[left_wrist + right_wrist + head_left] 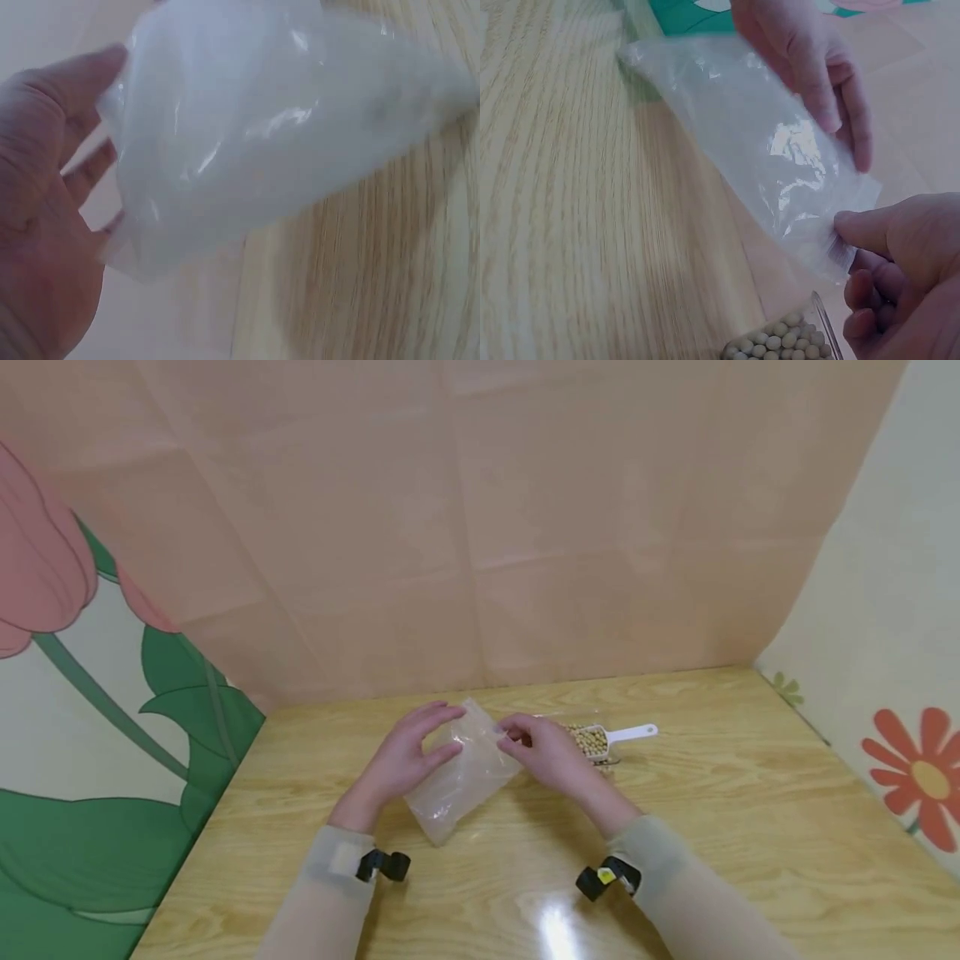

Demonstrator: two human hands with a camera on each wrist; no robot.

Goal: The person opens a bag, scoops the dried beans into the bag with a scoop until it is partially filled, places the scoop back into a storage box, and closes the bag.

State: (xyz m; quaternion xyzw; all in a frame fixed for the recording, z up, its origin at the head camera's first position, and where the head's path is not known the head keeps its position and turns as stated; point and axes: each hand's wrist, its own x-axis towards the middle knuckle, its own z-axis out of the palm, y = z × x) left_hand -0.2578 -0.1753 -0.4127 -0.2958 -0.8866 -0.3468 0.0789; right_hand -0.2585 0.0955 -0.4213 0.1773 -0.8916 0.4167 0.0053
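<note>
A translucent plastic zip bag is held up at a slant above the table, its lower corner toward me. My right hand pinches the bag's top edge between thumb and fingers, plainly seen in the right wrist view. On the other side, my left hand has its thumb and fingers spread apart at the bag's edge. In the left wrist view the left hand's thumb meets the bag's edge, and some fingertips are hidden behind the plastic. Only a faint darker patch shows through the bag there.
Behind my right hand stands a clear container of pale round beans, partly hidden. A white scoop full of beans lies on it, handle pointing right. The wood table meets a pink back sheet and painted side panels.
</note>
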